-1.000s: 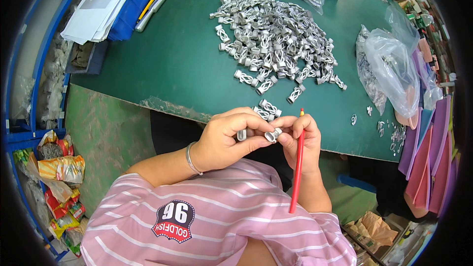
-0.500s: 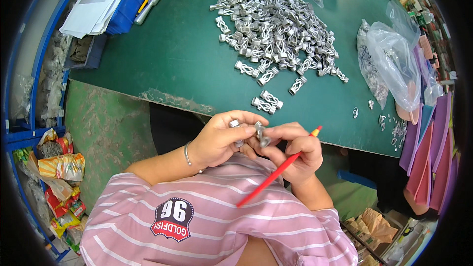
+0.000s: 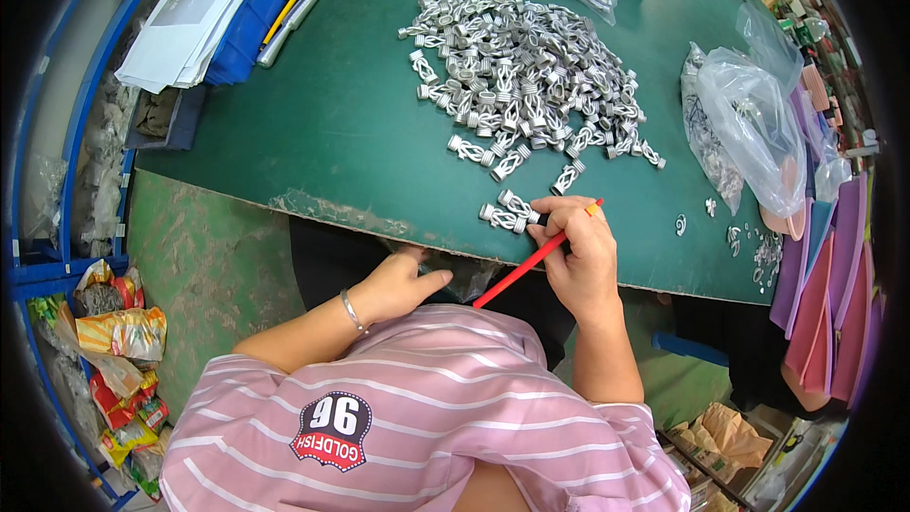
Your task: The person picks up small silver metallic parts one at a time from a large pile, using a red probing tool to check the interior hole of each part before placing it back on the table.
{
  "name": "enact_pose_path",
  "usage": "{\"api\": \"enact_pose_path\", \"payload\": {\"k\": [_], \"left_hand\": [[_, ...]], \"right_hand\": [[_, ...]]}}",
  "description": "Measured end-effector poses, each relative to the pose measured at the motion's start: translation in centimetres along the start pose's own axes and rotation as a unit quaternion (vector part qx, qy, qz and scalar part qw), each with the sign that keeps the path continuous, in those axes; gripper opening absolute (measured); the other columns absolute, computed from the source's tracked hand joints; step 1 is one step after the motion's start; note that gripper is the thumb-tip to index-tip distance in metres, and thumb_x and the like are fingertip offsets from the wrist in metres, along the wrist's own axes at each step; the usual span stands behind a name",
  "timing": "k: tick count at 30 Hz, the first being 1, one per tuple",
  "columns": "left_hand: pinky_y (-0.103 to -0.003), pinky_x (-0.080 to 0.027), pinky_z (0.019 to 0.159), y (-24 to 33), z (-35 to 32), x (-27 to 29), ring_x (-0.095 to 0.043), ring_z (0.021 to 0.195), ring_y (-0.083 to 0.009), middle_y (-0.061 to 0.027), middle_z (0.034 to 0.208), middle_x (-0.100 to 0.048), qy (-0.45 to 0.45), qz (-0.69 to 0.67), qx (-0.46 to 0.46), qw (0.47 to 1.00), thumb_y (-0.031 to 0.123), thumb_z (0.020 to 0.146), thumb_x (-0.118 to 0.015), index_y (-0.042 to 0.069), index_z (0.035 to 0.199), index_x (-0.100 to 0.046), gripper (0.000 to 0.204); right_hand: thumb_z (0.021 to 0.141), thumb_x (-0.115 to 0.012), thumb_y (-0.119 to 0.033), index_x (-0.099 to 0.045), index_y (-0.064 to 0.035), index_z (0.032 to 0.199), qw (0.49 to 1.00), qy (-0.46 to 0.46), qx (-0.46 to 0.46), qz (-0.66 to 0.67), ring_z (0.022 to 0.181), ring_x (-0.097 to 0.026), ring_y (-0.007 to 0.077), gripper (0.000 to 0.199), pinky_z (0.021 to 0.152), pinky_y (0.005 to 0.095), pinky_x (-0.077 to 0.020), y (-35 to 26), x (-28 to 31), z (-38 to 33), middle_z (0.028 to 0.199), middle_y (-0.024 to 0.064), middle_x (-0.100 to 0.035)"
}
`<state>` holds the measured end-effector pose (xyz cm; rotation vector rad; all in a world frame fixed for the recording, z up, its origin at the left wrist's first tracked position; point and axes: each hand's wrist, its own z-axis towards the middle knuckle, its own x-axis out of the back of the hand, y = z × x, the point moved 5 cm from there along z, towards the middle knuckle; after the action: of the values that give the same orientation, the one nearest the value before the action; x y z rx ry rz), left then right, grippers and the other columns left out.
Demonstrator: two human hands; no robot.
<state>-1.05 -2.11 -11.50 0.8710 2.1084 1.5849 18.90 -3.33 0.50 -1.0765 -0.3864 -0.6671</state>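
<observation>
My right hand [image 3: 580, 246] grips a slim red pen-like stick [image 3: 521, 270] with a yellow part near its upper end. The fingertips of that hand reach the table and touch or nearly touch a small group of silvery metal pieces [image 3: 510, 211], each with a ribbed collar and twisted loops. My left hand [image 3: 398, 283] is low at the table's front edge, thumb stretched apart from the fingers, with nothing visible in it. Beside it, below the edge, hangs clear plastic [image 3: 464, 277]. Farther back lies a large heap of the same metal pieces [image 3: 531, 66].
A clear plastic bag [image 3: 754, 123] and small scattered metal bits [image 3: 766, 256] lie on the right of the green table [image 3: 313, 133]. Papers [image 3: 194, 9] and a blue bin [image 3: 248, 28] stand at the back left. Purple and pink panels [image 3: 834, 294] flank the right side.
My hands have moved apart. The left, which held metal pieces, has dropped left to the table edge without them; the right has moved forward to the pieces, keeping the red stick.
</observation>
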Motion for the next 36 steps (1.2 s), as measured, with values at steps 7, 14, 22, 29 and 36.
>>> {"api": "enact_pose_path", "payload": {"k": [7,14,22,29,36], "left_hand": [[-0.020,-0.049,0.058,7.6,-1.4,-1.0,-0.061,0.069,-0.0083,-0.0064,0.078,-0.062,-0.140,-0.120,0.065,0.981,0.009,0.083,-0.059,-0.001,0.098,-0.057,0.018],[-0.022,-0.050,0.059,11.8,0.3,-0.5,-0.059,0.070,-0.0119,-0.0103,0.086,-0.056,-0.021,-0.225,-0.161,0.961,-0.007,0.076,-0.063,-0.004,0.099,-0.055,0.025],[-0.025,-0.053,0.065,11.7,0.2,-0.4,-0.061,0.076,-0.0153,-0.0113,0.088,-0.056,-0.006,-0.205,-0.185,0.961,-0.007,0.079,-0.059,-0.006,0.101,-0.056,0.022],[-0.026,-0.054,0.064,9.7,1.0,-1.2,-0.062,0.071,-0.0150,-0.0101,0.085,-0.060,-0.038,-0.318,-0.026,0.947,0.004,0.086,-0.054,-0.006,0.108,-0.053,0.024],[-0.028,-0.055,0.066,9.4,1.3,-1.6,-0.062,0.077,-0.0179,-0.0123,0.090,-0.060,-0.060,-0.410,0.044,0.909,0.009,0.090,-0.048,-0.007,0.108,-0.053,0.025]], "right_hand": [[0.082,-0.057,0.005,-0.039,-0.0056,0.077,0.885,0.093,-0.244,0.385,0.068,-0.058,0.0127,0.021,0.056,0.0217,-0.0479,1.3,0.2,-1.8,0.086,0.0157,-0.060],[0.080,-0.054,0.010,-0.038,-0.0054,0.077,0.818,-0.005,-0.165,0.550,0.081,-0.061,0.0201,0.023,0.068,0.0279,-0.0530,0.3,-2.0,-2.6,0.095,0.0199,-0.058],[0.073,-0.062,0.012,-0.036,-0.0051,0.080,0.909,0.069,-0.080,0.404,0.091,-0.059,0.0237,0.032,0.077,0.0317,-0.0507,-0.4,-1.2,-2.6,0.100,0.0218,-0.055],[0.069,-0.066,0.012,-0.033,-0.0074,0.087,0.932,0.101,0.015,0.348,0.086,-0.056,0.0217,0.043,0.070,0.0287,-0.0482,-1.7,-0.4,-1.8,0.101,0.0224,-0.055],[0.069,-0.062,0.013,-0.035,-0.0064,0.079,0.959,0.074,0.098,0.254,0.081,-0.062,0.0285,0.035,0.069,0.0338,-0.0493,-3.6,-0.6,-0.9,0.091,0.0181,-0.062]]}}
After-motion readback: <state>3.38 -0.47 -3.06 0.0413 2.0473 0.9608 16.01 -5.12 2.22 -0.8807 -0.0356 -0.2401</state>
